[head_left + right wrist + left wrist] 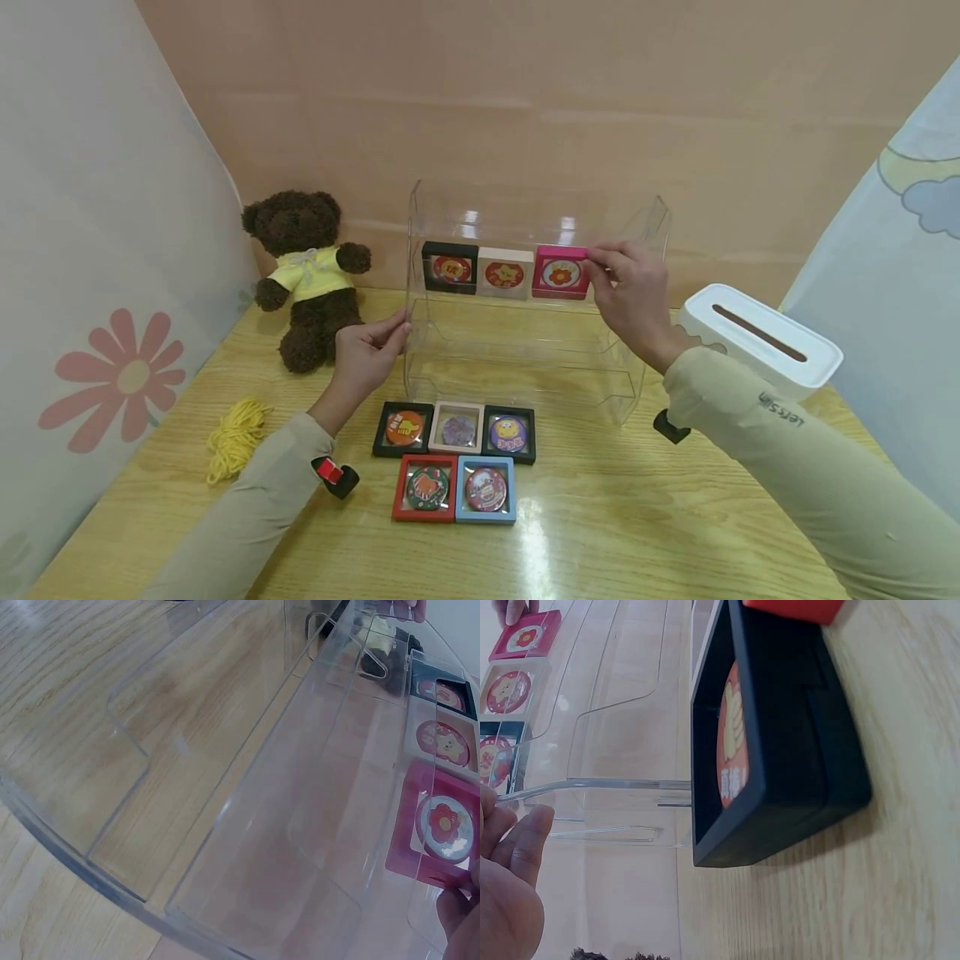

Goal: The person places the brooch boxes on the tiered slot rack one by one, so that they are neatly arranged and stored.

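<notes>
Pinching the clear stand at its left edge, the left hand presumably braces it; the right hand clamps the pink frame on the upper tier, fingertips at its right side, leaving the face unobstructed.

Beige sleeves, the right lettered

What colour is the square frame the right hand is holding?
Bright pink. The frame held by the right hand shows best in the head view.
</notes>
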A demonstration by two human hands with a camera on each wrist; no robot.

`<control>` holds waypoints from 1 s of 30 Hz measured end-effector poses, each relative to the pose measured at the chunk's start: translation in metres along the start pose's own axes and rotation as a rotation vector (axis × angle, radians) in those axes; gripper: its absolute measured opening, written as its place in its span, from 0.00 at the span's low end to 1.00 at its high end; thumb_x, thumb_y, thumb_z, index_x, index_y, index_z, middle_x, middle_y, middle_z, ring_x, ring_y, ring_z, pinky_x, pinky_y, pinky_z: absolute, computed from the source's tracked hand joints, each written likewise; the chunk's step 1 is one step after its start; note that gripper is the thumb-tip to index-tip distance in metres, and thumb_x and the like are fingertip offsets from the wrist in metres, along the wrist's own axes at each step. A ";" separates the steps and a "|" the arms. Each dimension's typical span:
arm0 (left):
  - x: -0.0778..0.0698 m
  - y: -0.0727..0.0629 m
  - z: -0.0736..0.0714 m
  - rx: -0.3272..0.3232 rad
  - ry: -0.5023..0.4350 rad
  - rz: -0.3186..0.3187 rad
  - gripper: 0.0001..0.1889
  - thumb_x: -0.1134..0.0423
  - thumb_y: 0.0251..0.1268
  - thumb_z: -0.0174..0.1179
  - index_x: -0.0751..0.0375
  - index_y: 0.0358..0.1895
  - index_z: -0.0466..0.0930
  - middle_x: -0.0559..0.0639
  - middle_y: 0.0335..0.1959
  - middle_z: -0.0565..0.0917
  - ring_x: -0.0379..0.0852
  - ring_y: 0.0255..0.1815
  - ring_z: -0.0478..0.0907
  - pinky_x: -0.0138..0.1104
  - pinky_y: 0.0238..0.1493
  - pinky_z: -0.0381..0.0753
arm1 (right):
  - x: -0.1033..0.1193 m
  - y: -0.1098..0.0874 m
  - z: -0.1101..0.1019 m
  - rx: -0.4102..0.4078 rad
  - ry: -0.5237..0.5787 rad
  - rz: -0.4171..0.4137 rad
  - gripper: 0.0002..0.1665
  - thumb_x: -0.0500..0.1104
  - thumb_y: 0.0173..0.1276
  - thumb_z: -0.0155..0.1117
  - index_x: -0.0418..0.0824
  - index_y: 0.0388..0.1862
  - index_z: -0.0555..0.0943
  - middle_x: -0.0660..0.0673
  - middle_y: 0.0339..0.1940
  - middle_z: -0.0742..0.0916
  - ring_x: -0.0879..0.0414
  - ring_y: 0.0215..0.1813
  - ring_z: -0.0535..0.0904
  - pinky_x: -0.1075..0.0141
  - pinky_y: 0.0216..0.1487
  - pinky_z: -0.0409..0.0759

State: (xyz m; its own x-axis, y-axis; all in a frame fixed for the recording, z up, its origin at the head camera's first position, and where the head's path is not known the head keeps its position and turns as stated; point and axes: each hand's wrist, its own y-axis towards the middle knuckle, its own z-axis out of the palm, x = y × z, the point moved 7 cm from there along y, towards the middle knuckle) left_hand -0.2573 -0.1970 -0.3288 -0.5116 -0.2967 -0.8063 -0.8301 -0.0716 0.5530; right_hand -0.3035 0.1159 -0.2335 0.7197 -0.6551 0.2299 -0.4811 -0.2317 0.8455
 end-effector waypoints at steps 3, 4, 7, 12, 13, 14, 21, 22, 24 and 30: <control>0.013 0.001 0.000 -0.006 -0.017 -0.010 0.12 0.75 0.63 0.60 0.75 0.49 0.80 0.66 0.40 0.82 0.63 0.34 0.82 0.26 0.29 0.82 | 0.000 -0.003 0.001 0.005 0.003 0.002 0.09 0.29 0.58 0.69 0.26 0.38 0.85 0.36 0.35 0.84 0.45 0.37 0.79 0.56 0.36 0.79; 0.017 0.002 0.000 -0.009 -0.024 -0.013 0.12 0.74 0.63 0.60 0.73 0.49 0.80 0.65 0.40 0.83 0.62 0.34 0.83 0.26 0.29 0.82 | -0.001 -0.005 0.002 0.006 0.000 0.003 0.09 0.29 0.58 0.69 0.26 0.38 0.85 0.36 0.35 0.84 0.45 0.37 0.79 0.56 0.37 0.78; 0.020 0.002 0.001 -0.013 -0.024 -0.014 0.12 0.72 0.63 0.61 0.71 0.49 0.81 0.63 0.39 0.83 0.60 0.34 0.83 0.28 0.29 0.83 | -0.001 -0.008 0.002 0.010 -0.007 0.003 0.09 0.30 0.58 0.69 0.26 0.39 0.85 0.36 0.35 0.84 0.44 0.37 0.78 0.54 0.37 0.73; 0.019 0.001 0.002 -0.012 -0.034 -0.014 0.12 0.71 0.63 0.62 0.70 0.49 0.81 0.63 0.39 0.84 0.59 0.34 0.83 0.29 0.29 0.83 | -0.002 -0.010 0.002 0.015 -0.030 0.001 0.10 0.31 0.58 0.70 0.27 0.39 0.85 0.36 0.36 0.84 0.44 0.37 0.77 0.56 0.35 0.75; 0.019 0.001 0.002 -0.012 -0.035 -0.020 0.12 0.72 0.63 0.61 0.71 0.49 0.81 0.64 0.39 0.84 0.61 0.34 0.83 0.29 0.29 0.83 | -0.002 -0.011 0.002 0.017 -0.033 0.002 0.10 0.31 0.59 0.69 0.27 0.39 0.85 0.36 0.36 0.84 0.45 0.37 0.77 0.56 0.34 0.76; 0.020 0.001 0.003 -0.010 -0.034 -0.022 0.12 0.73 0.63 0.61 0.72 0.49 0.81 0.64 0.39 0.83 0.62 0.34 0.83 0.28 0.30 0.83 | -0.002 -0.011 0.002 0.018 -0.034 0.000 0.10 0.31 0.59 0.69 0.27 0.40 0.85 0.36 0.36 0.84 0.45 0.38 0.77 0.56 0.34 0.76; 0.021 0.002 0.002 -0.013 -0.033 0.011 0.12 0.74 0.62 0.61 0.74 0.48 0.80 0.65 0.41 0.82 0.63 0.33 0.82 0.28 0.29 0.83 | -0.002 -0.011 -0.003 -0.014 -0.007 -0.038 0.09 0.30 0.59 0.69 0.27 0.38 0.85 0.37 0.34 0.84 0.46 0.33 0.79 0.57 0.29 0.78; 0.020 0.002 0.002 -0.017 -0.028 0.012 0.12 0.73 0.62 0.61 0.73 0.48 0.80 0.64 0.41 0.83 0.62 0.33 0.83 0.28 0.29 0.83 | -0.002 -0.011 -0.004 -0.022 0.000 -0.045 0.08 0.30 0.59 0.69 0.27 0.38 0.85 0.37 0.34 0.84 0.46 0.33 0.80 0.57 0.29 0.78; 0.019 0.002 0.001 -0.025 -0.022 0.015 0.12 0.72 0.62 0.62 0.72 0.48 0.81 0.63 0.41 0.83 0.60 0.33 0.83 0.29 0.29 0.83 | -0.001 -0.010 -0.007 -0.029 0.005 -0.064 0.07 0.31 0.60 0.68 0.27 0.37 0.85 0.37 0.33 0.84 0.48 0.32 0.81 0.59 0.29 0.79; 0.019 0.001 0.000 -0.020 -0.030 0.023 0.12 0.73 0.63 0.61 0.73 0.48 0.81 0.65 0.41 0.83 0.60 0.33 0.83 0.29 0.29 0.83 | 0.006 -0.018 -0.017 -0.083 0.060 -0.123 0.05 0.29 0.58 0.69 0.29 0.34 0.85 0.40 0.31 0.84 0.50 0.30 0.80 0.70 0.31 0.75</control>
State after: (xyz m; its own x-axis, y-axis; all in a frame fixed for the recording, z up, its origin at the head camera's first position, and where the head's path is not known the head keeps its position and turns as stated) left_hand -0.2682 -0.2028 -0.3431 -0.5374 -0.2701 -0.7989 -0.8134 -0.0838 0.5756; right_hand -0.2823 0.1288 -0.2390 0.8005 -0.5805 0.1489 -0.3463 -0.2452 0.9055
